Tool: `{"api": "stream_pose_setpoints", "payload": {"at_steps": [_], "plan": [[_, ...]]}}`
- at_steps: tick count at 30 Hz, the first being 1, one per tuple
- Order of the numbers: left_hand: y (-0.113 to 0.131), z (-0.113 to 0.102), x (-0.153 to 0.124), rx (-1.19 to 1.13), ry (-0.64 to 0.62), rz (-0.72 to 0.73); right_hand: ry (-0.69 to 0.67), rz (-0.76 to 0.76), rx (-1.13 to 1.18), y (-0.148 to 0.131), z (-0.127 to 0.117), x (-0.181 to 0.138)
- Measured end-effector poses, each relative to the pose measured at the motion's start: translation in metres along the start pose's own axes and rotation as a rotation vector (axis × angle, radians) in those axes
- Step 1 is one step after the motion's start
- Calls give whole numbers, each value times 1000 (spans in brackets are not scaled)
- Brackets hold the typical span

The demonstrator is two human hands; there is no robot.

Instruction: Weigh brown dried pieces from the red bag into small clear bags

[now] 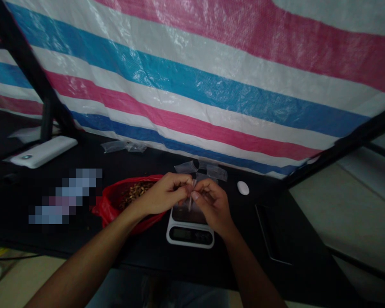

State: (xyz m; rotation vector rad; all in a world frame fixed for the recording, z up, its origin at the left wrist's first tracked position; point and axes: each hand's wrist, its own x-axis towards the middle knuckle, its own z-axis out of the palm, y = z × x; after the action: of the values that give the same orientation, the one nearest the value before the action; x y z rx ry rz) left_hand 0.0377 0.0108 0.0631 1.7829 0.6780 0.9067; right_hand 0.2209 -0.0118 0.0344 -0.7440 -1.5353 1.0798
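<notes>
Forearms come in from the bottom edge, both reaching to the middle of the dark counter (pixel 83 239). Left hand (pixel 163 194) and right hand (pixel 211 203) meet above a small digital scale (pixel 190 231), fingertips pinched together on a small clear plastic bag (pixel 191 197), thin, hanging down between them. Left grip: thumb and fingers closed on the bag's top edge. Right grip: same, clamped on the other side of the opening. Whether anything is in the bag is too small to tell.

Handling, my read: bag is near weightless, limp, slick film, crumples easily and tears if tugged hard. Best held at the top rim with fingertips, one side each, as here; a grip lower down would collapse it.

Outward: scale sits directly under the hands, display facing the camera, digits unreadable. Just left of the scale and touching the left wrist area, a red plastic bag (pixel 115 205) lies open with brownish small pieces (pixel 136 190) inside. Behind the hands, more empty clear bags (pixel 208 170) lie on the counter, another pair (pixel 123 146) further left. White oval object (pixel 243 188) right of the hands, apart. White power bank (pixel 43 152) far left. Striped pink, blue and white tarp (pixel 211 85) hangs behind everything.
</notes>
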Motion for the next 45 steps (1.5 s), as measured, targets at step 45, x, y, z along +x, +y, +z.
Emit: {"api": "stream_pose_setpoints", "payload": {"at_steps": [45], "plan": [[-12, 6, 3, -107, -41, 33, 114, 40, 2, 0, -10, 8]]}}
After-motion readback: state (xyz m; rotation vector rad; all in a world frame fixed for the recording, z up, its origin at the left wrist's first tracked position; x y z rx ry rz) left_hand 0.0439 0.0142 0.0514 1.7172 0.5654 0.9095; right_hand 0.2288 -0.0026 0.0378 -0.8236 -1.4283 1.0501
